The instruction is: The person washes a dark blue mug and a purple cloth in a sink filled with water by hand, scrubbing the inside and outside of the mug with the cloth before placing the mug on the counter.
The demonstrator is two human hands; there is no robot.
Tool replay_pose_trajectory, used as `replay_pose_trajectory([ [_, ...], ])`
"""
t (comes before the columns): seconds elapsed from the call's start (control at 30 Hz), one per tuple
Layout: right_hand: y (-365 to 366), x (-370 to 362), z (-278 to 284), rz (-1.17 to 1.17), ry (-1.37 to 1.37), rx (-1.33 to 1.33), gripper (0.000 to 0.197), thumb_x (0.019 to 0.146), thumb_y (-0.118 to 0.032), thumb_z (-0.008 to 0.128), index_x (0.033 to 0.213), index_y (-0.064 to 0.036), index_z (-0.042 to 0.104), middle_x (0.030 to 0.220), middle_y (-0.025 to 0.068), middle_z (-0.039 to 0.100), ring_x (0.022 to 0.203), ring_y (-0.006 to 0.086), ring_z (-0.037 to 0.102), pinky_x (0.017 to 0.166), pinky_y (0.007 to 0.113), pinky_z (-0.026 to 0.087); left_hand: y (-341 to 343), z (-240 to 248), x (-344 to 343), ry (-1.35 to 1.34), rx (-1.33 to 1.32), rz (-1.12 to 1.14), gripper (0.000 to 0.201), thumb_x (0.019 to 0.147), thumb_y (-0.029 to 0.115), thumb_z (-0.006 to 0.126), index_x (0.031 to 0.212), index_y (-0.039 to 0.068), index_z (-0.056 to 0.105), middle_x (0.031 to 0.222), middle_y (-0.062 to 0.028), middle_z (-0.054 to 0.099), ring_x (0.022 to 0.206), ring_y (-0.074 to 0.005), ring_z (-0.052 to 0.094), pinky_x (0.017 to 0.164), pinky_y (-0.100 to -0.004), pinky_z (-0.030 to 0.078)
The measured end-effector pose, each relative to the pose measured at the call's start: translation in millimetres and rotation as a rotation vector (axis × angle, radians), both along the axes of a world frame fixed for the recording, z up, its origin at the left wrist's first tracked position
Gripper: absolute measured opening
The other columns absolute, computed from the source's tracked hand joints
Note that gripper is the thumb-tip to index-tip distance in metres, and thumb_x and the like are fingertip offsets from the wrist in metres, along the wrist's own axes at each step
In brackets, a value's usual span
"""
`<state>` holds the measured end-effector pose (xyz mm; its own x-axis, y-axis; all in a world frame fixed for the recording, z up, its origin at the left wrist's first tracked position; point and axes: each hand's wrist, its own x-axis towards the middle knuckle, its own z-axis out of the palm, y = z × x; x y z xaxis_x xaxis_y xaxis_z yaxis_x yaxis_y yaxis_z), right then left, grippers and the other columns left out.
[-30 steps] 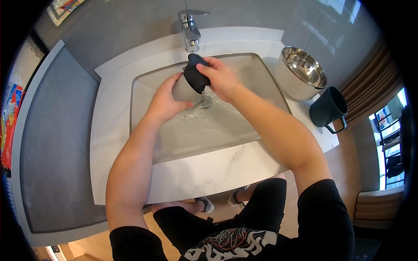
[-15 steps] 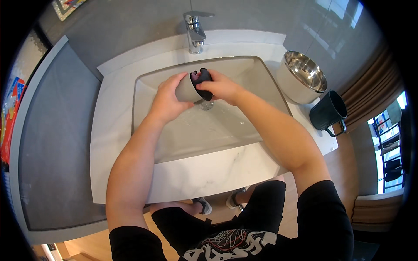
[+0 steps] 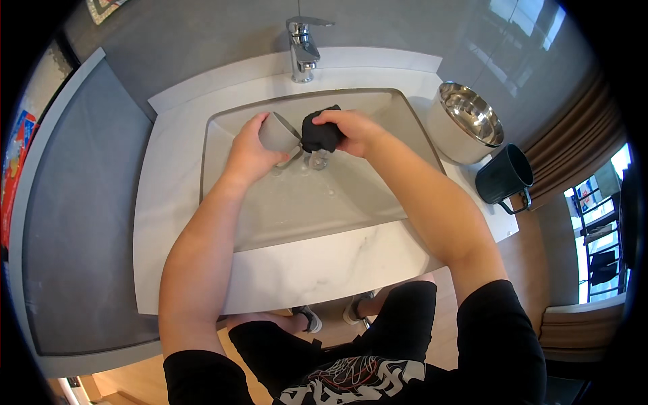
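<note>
Over the sink basin (image 3: 283, 223), my left hand (image 3: 251, 152) is wrapped round a light grey cup (image 3: 278, 133). The cup is tilted, with its mouth turned toward the right. My right hand (image 3: 354, 131) grips a bunched black cloth (image 3: 321, 133) just right of the cup's rim, outside the cup. Below the cloth, the metal drain stopper (image 3: 319, 160) shows in the basin, with wet patches around it. The chrome faucet (image 3: 304, 52) stands behind both hands, and I see no stream under its spout.
On the counter's right side stands a white bowl with a shiny steel inside (image 3: 470, 121). A dark green mug (image 3: 503, 174) sits beside it near the counter's right end, handle toward me. The white marbled counter (image 3: 324, 266) borders the sink, and a grey panel (image 3: 88, 216) rises at left.
The black cloth has come out of the cup's mouth and now hangs to its right. My hands have moved slightly apart, and the cup tilts more to the right.
</note>
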<state>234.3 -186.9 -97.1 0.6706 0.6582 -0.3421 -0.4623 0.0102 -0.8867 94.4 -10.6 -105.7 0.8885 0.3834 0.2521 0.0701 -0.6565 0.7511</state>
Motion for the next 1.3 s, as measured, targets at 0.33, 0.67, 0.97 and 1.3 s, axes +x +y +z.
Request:
replay_pose_trajectory([
  [0.33,-10.7,-5.0,21.8,0.03,0.281,0.13,0.032,0.083,-0.027,0.058,0.105,-0.0059,0.05,0.101,0.0147,0.059,0.092,0.0299,0.062,0.077,0.05,0.057,0.0,2.5,-0.2,0.024,-0.014,-0.008,0.085,0.057,0.009,0.084,0.132,0.0,0.046,0.128,-0.0183,0.055,0.12,-0.0302,0.053,0.101,-0.036,0.042],
  [0.67,-5.2,1.9,14.8,-0.132,-0.001,0.097,0.024,0.077,-0.008,0.073,0.093,-0.0026,0.056,0.094,0.0107,0.058,0.079,0.023,0.059,0.057,0.034,0.053,-3.0,0.5,1.2,0.028,-0.025,-0.034,0.086,0.058,0.008,0.084,0.134,0.0,0.044,0.129,-0.0181,0.054,0.12,-0.0295,0.052,0.102,-0.0356,0.042],
  [0.97,-5.5,-3.4,17.5,-0.113,0.008,0.1,0.019,0.079,-0.001,0.062,0.094,-0.0033,0.051,0.097,0.0104,0.055,0.082,0.0227,0.058,0.068,0.04,0.057,-4.0,4.2,0.6,0.059,-0.043,-0.055,0.085,0.06,0.007,0.083,0.135,-0.001,0.043,0.129,-0.0181,0.054,0.12,-0.0289,0.053,0.101,-0.0353,0.043],
  [1.3,-4.3,-5.5,16.5,-0.122,-0.098,-0.009,0.024,0.083,-0.008,0.066,0.099,-0.0073,0.05,0.09,0.0065,0.06,0.073,0.0187,0.061,0.054,0.033,0.049,-7.2,6.4,-0.2,0.113,-0.052,-0.101,0.085,0.06,0.007,0.083,0.135,-0.001,0.043,0.13,-0.0182,0.054,0.12,-0.0284,0.053,0.1,-0.0348,0.043],
])
